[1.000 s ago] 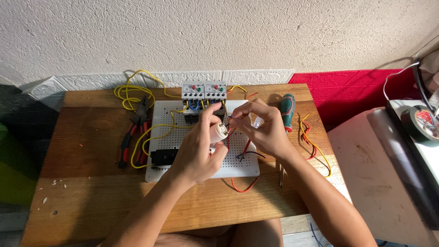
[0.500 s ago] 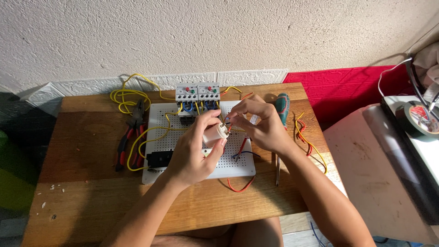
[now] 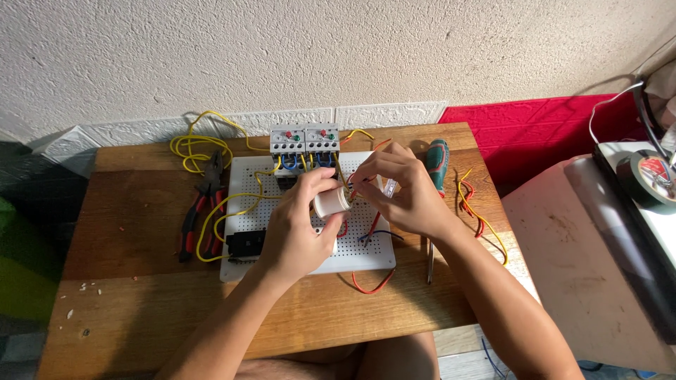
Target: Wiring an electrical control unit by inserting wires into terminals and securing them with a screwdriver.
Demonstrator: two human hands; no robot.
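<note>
My left hand [image 3: 299,229] grips a small white cylindrical part [image 3: 332,203] above a white perforated board [image 3: 355,255] on the wooden table [image 3: 134,232]. My right hand [image 3: 401,191] pinches thin wires at the open end of that white part, with a small clear-handled tool between its fingers. Yellow, red and blue wires run over the board. Two grey relay blocks [image 3: 305,139] with coloured buttons sit at the board's far edge, and a black component [image 3: 246,243] sits at its near left.
Red-handled pliers [image 3: 199,210] and a coil of yellow wire [image 3: 191,144] lie left of the board. A green-handled screwdriver [image 3: 436,169] and loose red and yellow wires [image 3: 473,204] lie to the right. A roll of black tape [image 3: 651,176] rests on a surface at far right.
Both hands have stayed together over the board on the white part, with small shifts of the fingers. The camera view has moved slightly.
</note>
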